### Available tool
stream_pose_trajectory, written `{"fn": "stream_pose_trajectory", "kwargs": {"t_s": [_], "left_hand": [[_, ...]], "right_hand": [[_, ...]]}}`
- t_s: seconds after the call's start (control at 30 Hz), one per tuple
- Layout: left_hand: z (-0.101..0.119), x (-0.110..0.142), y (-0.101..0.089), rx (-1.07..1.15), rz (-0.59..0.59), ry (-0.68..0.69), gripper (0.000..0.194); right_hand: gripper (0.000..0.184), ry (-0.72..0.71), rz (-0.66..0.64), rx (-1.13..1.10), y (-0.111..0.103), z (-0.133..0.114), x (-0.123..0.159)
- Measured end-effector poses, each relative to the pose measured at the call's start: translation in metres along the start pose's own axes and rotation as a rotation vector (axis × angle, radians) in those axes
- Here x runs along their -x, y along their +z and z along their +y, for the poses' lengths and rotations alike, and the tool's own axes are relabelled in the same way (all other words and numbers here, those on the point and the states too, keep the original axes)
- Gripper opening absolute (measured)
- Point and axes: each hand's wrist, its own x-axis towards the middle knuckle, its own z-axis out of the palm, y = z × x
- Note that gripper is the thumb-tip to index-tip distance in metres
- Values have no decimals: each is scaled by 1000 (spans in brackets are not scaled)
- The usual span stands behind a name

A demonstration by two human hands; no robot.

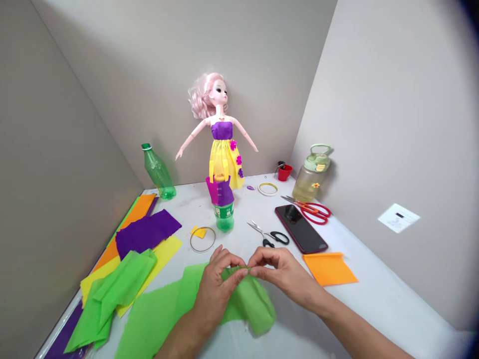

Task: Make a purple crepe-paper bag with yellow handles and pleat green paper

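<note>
Green crepe paper (250,308) is bunched at the near edge of the white table (377,304), its top edge clamped between the left hand (219,281) and the right hand (282,271). The two pinches sit close together, and that tight hold appears to keep a small fold from springing open, while the rest of the sheet drapes loose toward 6 o'clock. The fingertips (258,258) hide the fold itself, so its exact shape cannot be made out. Taking the hands as the centre, a doll (220,129) in a purple and yellow dress stands against the wall at 12 o'clock, probably propped there to stay upright. A green plastic bottle (159,172) lies tilted at 11 o'clock, and a cut bottle base (224,218) wrapped in purple and magenta paper hides the doll's lower skirt. Black-handled scissors (267,235) lie within easy reach at 1 o'clock, beside a smartphone (301,228). Red-handled scissors (309,210) rest beyond them. Stacked coloured paper sheets (130,244) spread out at 9 o'clock, running out of frame at the lower left, and an orange paper sheet (329,268) lies at 3 o'clock.
</note>
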Motion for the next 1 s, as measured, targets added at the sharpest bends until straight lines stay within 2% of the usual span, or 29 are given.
{"fn": "stream_pose_trajectory", "kwargs": {"t_s": [0.2,0.43,0.67,1.0], "left_hand": [[0,-1,-2,-19,-4,-5,15],[3,1,-1,-81,13,-21,17],[7,0,-1,-88,30,-9,16],[-1,3,1,-61,39,1,14]], "right_hand": [[11,-63,26,54,-3,-2,-1],[14,-64,66,84,-4,2,-2],[15,-53,16,15,-3,0,0],[12,-30,-3,-7,-2,1,-1]]}}
